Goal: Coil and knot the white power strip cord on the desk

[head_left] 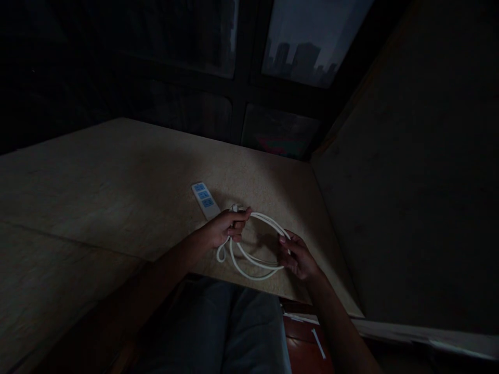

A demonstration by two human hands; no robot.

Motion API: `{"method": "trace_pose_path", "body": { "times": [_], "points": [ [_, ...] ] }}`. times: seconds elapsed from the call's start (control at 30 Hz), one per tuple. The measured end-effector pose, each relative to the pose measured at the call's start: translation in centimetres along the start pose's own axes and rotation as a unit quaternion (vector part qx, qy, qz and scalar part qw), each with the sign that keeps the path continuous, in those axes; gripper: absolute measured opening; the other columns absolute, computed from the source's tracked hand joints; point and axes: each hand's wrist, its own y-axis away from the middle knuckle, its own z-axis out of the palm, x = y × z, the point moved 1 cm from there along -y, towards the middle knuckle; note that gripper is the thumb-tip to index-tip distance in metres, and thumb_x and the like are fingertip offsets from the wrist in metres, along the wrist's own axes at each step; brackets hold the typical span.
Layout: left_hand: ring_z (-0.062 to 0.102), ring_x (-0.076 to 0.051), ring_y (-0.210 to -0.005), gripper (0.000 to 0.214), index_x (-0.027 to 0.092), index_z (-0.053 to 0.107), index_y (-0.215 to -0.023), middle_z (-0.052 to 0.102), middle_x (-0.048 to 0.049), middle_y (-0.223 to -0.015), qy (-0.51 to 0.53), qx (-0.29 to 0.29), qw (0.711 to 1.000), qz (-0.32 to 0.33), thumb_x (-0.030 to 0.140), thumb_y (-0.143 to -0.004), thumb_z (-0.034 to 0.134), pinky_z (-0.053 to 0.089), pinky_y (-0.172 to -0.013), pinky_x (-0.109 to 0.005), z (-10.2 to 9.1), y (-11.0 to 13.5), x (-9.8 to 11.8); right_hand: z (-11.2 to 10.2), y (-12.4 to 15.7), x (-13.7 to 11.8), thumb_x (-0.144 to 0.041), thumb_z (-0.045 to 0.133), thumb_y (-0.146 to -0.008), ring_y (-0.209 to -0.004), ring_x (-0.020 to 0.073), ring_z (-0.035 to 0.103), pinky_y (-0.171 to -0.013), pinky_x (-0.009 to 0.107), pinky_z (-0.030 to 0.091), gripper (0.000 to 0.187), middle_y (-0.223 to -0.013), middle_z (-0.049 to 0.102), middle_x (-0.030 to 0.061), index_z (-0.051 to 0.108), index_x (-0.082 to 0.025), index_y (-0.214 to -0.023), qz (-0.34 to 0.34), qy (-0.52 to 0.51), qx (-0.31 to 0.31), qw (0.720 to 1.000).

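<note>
A white power cord (pixel 255 258) hangs in several round loops between my two hands, above the near edge of the table. My left hand (pixel 233 224) is closed around the gathered left side of the loops, and a small loop of cord dangles below it. Just above those fingers a pale end of the cord, perhaps the plug, sticks out. My right hand (pixel 295 254) grips the right side of the loops between thumb and fingers. Beyond my left wrist lies a white power strip (pixel 206 200) with blue socket faces, its near end partly hidden by that hand.
The light wooden table (pixel 97 171) has a seam across its left part. A dark panel or wall (pixel 409 182) rises on the right, and a window (pixel 300 47) stands behind. Below the near edge are my legs (pixel 226 322) and a red surface (pixel 304 343).
</note>
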Motion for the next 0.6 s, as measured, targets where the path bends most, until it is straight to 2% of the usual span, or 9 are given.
{"method": "trace_pose_path", "body": {
  "times": [0.1,0.17,0.23,0.3,0.4,0.47,0.53,0.57,0.6],
  "points": [
    [0.044,-0.009,-0.037,0.025,0.014,0.052,-0.07,0.047,0.0039,-0.049,-0.022,0.049,0.999,-0.01,0.029,-0.081,0.068,0.049,-0.046,-0.025,0.2,-0.2,-0.1,-0.4,0.3,0.0,-0.041,0.083,-0.067,-0.03,0.0016,0.026,-0.033,0.016,0.033,0.044,-0.048,0.041,-0.0119,0.047,-0.018,-0.08,0.006,0.032,-0.013,0.999],
    [0.049,-0.01,-0.041,0.029,0.014,0.051,-0.068,0.047,0.0036,-0.048,-0.04,0.044,0.998,-0.018,0.03,-0.075,0.073,0.052,-0.052,-0.027,0.4,-0.2,-0.2,-0.7,0.6,0.0,-0.043,0.081,-0.069,-0.029,0.0037,0.029,-0.033,0.017,0.033,0.043,-0.046,0.042,-0.0119,0.048,-0.019,-0.084,0.012,0.048,-0.017,0.999],
    [0.04,-0.008,-0.036,0.036,0.015,0.048,-0.065,0.041,0.0067,-0.045,-0.08,0.011,0.997,-0.016,0.033,-0.069,0.079,0.047,-0.047,-0.025,0.6,-0.2,0.0,-0.8,0.8,-0.2,-0.046,0.077,-0.074,-0.03,0.007,0.039,-0.038,0.021,0.04,0.042,-0.047,0.048,-0.0094,0.048,-0.018,-0.085,0.027,0.074,-0.039,0.996],
    [0.027,-0.003,-0.033,0.043,0.016,0.044,-0.064,0.033,0.0096,-0.044,-0.128,-0.027,0.991,-0.018,0.034,-0.062,0.084,0.034,-0.039,-0.02,1.0,0.0,0.4,-0.8,0.9,-0.3,-0.048,0.074,-0.078,-0.043,0.0124,0.055,-0.055,0.028,0.052,0.04,-0.054,0.059,-0.003,0.052,-0.017,-0.088,0.038,0.12,-0.075,0.989],
    [0.019,-0.001,-0.034,0.046,0.016,0.044,-0.066,0.029,0.0106,-0.046,-0.18,-0.043,0.982,-0.04,0.034,-0.056,0.086,0.018,-0.036,-0.017,1.8,0.2,1.2,-0.7,0.4,-1.0,-0.046,0.072,-0.08,-0.076,0.0197,0.069,-0.081,0.038,0.054,0.043,-0.087,0.071,0.0098,0.056,-0.014,-0.104,0.015,0.194,-0.095,0.976],
    [0.019,-0.002,-0.036,0.044,0.017,0.046,-0.067,0.029,0.0103,-0.047,-0.213,-0.045,0.975,-0.05,0.031,-0.055,0.085,0.016,-0.037,-0.017,2.4,0.2,1.6,-0.4,-0.2,-2.1,-0.045,0.073,-0.079,-0.101,0.0231,0.067,-0.09,0.04,0.052,0.053,-0.119,0.065,0.0149,0.052,-0.018,-0.119,-0.052,0.238,-0.066,0.968],
    [0.021,-0.002,-0.037,0.039,0.017,0.046,-0.066,0.03,0.0098,-0.047,-0.245,-0.056,0.966,-0.059,0.024,-0.054,0.083,0.017,-0.038,-0.017,2.9,0.1,1.7,0.4,-0.5,-3.8,-0.042,0.073,-0.079,-0.125,0.0244,0.054,-0.103,0.044,0.045,0.064,-0.144,0.047,0.0148,0.043,-0.024,-0.133,-0.157,0.318,-0.032,0.934],
    [0.022,-0.002,-0.038,0.036,0.017,0.045,-0.066,0.031,0.0094,-0.048,-0.258,-0.062,0.962,-0.062,0.021,-0.055,0.08,0.018,-0.038,-0.017,3.2,0.0,1.7,1.1,-0.4,-4.7,-0.038,0.072,-0.079,-0.135,0.0241,0.044,-0.11,0.046,0.039,0.069,-0.151,0.038,0.0134,0.038,-0.027,-0.139,-0.21,0.379,-0.025,0.901],
    [0.023,-0.003,-0.039,0.032,0.017,0.045,-0.065,0.032,0.0088,-0.049,-0.266,-0.067,0.96,-0.062,0.017,-0.056,0.076,0.019,-0.038,-0.017,3.3,-0.1,1.7,2.0,-0.3,-5.7,-0.034,0.07,-0.081,-0.141,0.0234,0.035,-0.115,0.047,0.031,0.073,-0.155,0.031,0.0118,0.034,-0.028,-0.144,-0.256,0.452,-0.028,0.854]
  ]
}}
